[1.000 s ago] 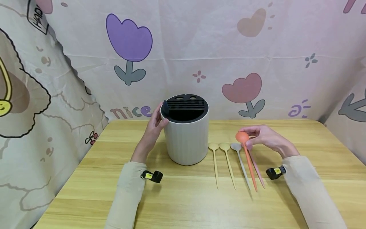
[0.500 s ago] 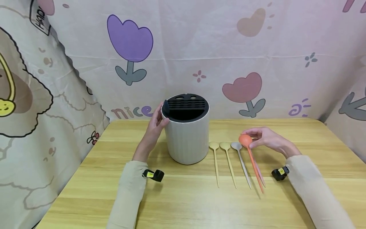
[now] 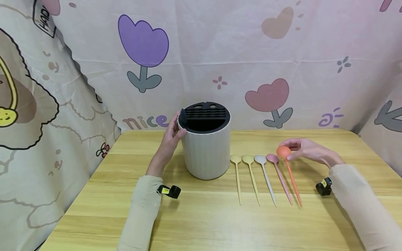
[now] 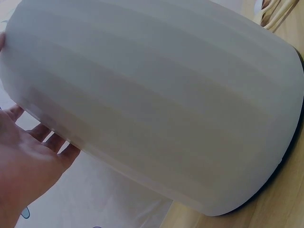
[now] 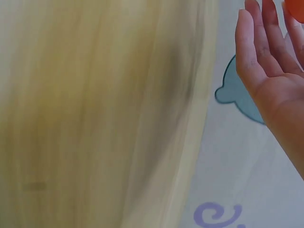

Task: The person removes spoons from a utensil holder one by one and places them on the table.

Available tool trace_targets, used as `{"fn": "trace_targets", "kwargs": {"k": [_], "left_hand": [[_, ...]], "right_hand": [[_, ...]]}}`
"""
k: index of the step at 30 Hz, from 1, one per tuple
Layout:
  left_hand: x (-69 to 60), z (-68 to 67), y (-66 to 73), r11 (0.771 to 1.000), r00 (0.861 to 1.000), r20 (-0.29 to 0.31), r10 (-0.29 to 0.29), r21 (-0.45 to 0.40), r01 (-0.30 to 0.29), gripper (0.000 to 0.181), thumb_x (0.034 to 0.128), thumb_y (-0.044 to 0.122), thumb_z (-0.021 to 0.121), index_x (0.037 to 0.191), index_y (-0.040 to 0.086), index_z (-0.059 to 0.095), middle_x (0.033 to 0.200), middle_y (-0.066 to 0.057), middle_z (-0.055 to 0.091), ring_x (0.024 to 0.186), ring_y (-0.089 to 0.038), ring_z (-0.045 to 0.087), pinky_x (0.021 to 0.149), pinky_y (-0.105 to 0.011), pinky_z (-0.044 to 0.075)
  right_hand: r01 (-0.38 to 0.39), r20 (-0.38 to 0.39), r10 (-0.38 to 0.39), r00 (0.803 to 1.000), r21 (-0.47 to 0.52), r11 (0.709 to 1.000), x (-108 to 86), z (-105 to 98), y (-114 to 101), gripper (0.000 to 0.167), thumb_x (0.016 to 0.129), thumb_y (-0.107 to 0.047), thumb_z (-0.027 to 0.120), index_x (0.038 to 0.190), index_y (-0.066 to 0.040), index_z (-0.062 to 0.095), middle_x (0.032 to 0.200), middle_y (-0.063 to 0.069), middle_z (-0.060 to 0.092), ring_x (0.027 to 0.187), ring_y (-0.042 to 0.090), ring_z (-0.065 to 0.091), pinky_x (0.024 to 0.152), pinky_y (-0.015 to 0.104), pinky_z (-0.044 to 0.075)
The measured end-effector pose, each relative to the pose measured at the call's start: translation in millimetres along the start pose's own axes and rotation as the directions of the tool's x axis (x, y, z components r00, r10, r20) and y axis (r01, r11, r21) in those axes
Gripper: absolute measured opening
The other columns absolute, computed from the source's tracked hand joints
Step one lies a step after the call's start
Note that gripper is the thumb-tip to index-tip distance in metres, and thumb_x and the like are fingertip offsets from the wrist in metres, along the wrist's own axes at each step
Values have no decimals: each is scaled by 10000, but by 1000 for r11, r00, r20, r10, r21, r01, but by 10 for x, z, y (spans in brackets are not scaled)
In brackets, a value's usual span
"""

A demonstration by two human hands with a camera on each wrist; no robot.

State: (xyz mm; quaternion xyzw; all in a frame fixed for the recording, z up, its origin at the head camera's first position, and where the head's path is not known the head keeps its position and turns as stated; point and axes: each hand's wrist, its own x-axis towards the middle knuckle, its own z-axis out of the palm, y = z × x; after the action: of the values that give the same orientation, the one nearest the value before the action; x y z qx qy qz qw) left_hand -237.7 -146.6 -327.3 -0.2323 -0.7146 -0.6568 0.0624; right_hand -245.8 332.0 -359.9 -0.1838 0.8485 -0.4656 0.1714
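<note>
A pale ribbed utensil holder (image 3: 205, 153) with a black slotted top stands upright on the table. My left hand (image 3: 169, 141) grips its upper left side, thumb in front and fingers behind; the left wrist view shows those fingers (image 4: 69, 154) against its wall. My right hand (image 3: 309, 151) pinches an orange spoon (image 3: 292, 177) by its bowl end, the handle slanting down toward the front. Left of it lie a pink spoon (image 3: 282, 177), a grey spoon (image 3: 266, 181) and two yellow spoons (image 3: 237, 181) in a row. Only a bit of the orange bowl (image 5: 297, 10) appears in the right wrist view.
The wooden table (image 3: 201, 223) ends at the back against a patterned cloth (image 3: 201, 42). More cloth hangs at the left side. A small black camera sits on each wrist, the left one (image 3: 169, 191) and the right one (image 3: 324, 186).
My right hand has moved to the right with the orange spoon, from over the pink spoon to beside it. The pink spoon now shows fully. My left hand stays on the utensil holder.
</note>
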Motion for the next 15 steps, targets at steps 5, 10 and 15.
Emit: {"fn": "trace_targets", "kwargs": {"k": [5, 10, 15], "left_hand": [[-6, 7, 6, 1000, 1000, 1, -14, -2, 14, 931, 851, 625, 588, 1560, 205, 155, 1590, 4, 181, 1443, -161, 167, 1149, -439, 170], [-3, 7, 20, 1000, 1000, -2, -16, -5, 16, 935, 843, 631, 595, 1559, 215, 161, 1586, 14, 194, 1440, -153, 178, 1148, -436, 177], [2, 13, 27, 1000, 1000, 3, 2, -8, -2, 937, 848, 622, 596, 1561, 198, 159, 1590, -6, 187, 1443, -175, 174, 1148, -450, 170]], "right_hand": [[-24, 15, 25, 1000, -16, 1000, -11, -57, 76, 566, 786, -82, 759, 1271, 94, 526, 1161, 153, 622, 1029, 132, 592, 867, 246, 473], [-41, 39, 43, 998, -44, 998, 8, -77, 138, 568, 782, -93, 771, 1254, 109, 529, 1157, 157, 625, 1038, 145, 581, 868, 231, 471], [-70, 47, 73, 996, -69, 995, 27, -88, 170, 569, 781, -105, 774, 1247, 114, 532, 1148, 158, 628, 1030, 171, 574, 865, 232, 470]]}}
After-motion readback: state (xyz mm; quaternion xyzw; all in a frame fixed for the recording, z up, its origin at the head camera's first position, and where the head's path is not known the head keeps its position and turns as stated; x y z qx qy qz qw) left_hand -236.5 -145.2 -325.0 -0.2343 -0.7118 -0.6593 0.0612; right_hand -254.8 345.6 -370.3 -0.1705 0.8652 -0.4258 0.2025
